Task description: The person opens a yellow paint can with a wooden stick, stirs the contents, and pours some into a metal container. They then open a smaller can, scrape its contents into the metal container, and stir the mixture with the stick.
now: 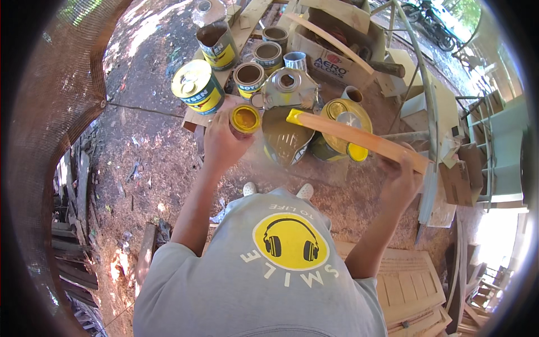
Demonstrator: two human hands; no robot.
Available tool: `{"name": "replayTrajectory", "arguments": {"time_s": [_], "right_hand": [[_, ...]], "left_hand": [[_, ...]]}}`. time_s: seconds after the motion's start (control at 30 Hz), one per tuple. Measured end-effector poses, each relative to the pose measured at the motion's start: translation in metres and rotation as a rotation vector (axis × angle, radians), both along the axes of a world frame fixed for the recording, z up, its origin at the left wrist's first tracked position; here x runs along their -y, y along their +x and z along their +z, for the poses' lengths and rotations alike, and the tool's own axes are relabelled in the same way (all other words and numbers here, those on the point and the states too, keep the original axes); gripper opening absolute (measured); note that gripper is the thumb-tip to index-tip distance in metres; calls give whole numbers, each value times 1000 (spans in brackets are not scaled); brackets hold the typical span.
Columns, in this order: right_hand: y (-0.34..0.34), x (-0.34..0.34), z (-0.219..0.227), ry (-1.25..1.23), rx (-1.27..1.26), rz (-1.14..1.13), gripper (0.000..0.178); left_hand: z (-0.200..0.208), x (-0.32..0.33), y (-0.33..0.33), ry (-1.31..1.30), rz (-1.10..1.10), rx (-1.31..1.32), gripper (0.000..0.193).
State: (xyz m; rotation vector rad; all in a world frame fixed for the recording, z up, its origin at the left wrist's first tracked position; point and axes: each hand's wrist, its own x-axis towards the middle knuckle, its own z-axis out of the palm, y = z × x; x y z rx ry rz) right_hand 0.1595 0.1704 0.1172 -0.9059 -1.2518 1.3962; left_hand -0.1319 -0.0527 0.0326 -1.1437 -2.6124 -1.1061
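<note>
My left hand (223, 145) is closed round a small can (245, 119) with deep yellow paint inside, its mouth facing up. In my right hand (403, 178) I grip the far end of a flat wooden stick (359, 137). Yellow paint coats the stick's tip, which hovers over a cut-open metal container (288, 137) of brownish liquid. Under the stick stands a large can (323, 148) with a gold-coloured top. Beside it shows a small bright yellow disc (357, 152), perhaps a paint lid. A closed paint can (197, 87) is left of the small can.
Several opened paint cans (249, 77) stand on boards ahead. Behind them is a cardboard box (336, 63) with scraps in it. A metal pole frame (429, 106) rises at the right, and wooden panels (405, 276) lie at the lower right. Mesh netting (73, 73) hangs at the left.
</note>
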Motion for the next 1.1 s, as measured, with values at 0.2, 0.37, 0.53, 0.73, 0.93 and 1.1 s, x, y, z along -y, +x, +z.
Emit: {"name": "replayTrajectory", "arguments": {"time_s": [0.2,0.37,0.53,0.73,0.93,1.1], "right_hand": [[-68,17,-51,146,351,312,29],[-100,12,-79,267,594,470,31],[-102,13,-55,410,647,432,29],[-131,33,-27,386,802,637,22],[-153,12,-55,771,737,500,23],[-152,11,-48,618,980,559,28]], "left_hand": [[-4,16,-2,35,15,86,65],[-5,28,4,36,2,131,64],[-13,42,9,18,16,171,64],[-19,47,11,25,12,226,65],[-9,52,12,36,9,237,65],[-25,59,13,-17,-57,241,67]]}}
